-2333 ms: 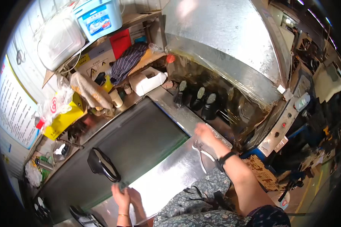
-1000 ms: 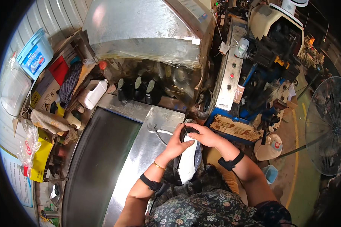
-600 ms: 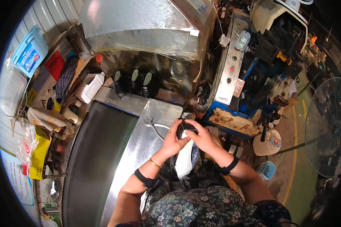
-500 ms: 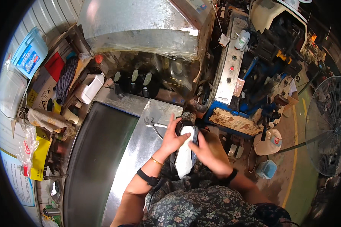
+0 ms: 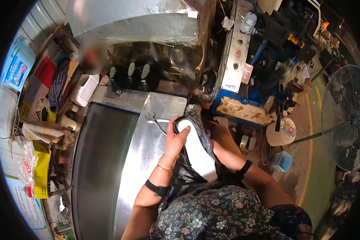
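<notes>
In front of my body lies a shoe with its long white sole turned up and its dark upper showing along the right edge. My left hand is closed round the far end, thumb pressed on the sole and fingers wrapped over the dark side. Against the right side of the shoe is my right hand, its fingers mostly hidden behind the upper. Pincers lie on the metal tabletop, just left of my left hand.
A dark conveyor belt runs along the left toward a metal hood. Several dark shoes stand soles up at its opening. A blue machine is at the far right, with a white bucket and standing fan nearby.
The shoe has turned, its near end swinging right. My right hand has left the top of the sole and moved down along its right side. The whole view has shifted slightly.
</notes>
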{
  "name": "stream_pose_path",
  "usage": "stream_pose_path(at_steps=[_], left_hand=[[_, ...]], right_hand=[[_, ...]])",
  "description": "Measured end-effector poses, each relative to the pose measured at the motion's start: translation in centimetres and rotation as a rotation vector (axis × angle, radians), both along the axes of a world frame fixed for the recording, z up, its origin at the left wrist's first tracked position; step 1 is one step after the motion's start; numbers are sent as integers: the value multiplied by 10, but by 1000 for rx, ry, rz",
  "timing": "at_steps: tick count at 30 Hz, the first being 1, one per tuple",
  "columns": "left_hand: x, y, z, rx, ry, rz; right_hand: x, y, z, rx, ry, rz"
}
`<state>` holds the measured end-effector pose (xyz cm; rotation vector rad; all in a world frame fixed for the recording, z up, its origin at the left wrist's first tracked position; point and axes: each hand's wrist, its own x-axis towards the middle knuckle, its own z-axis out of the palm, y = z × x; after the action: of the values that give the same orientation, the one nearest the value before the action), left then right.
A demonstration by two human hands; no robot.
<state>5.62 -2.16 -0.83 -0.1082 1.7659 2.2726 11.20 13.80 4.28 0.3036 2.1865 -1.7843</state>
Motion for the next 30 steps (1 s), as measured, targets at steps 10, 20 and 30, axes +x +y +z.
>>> stream_pose_path(at_steps=[10, 20, 30], left_hand=[[-11, 3, -19, 46, 36, -48], [-15, 16, -28, -266, 194, 15], [-14, 10, -32, -205, 184, -11]], right_hand=[[-3, 28, 5, 832, 715, 292], [2, 10, -13, 1175, 808, 164], [58, 32, -8, 899, 559, 347]])
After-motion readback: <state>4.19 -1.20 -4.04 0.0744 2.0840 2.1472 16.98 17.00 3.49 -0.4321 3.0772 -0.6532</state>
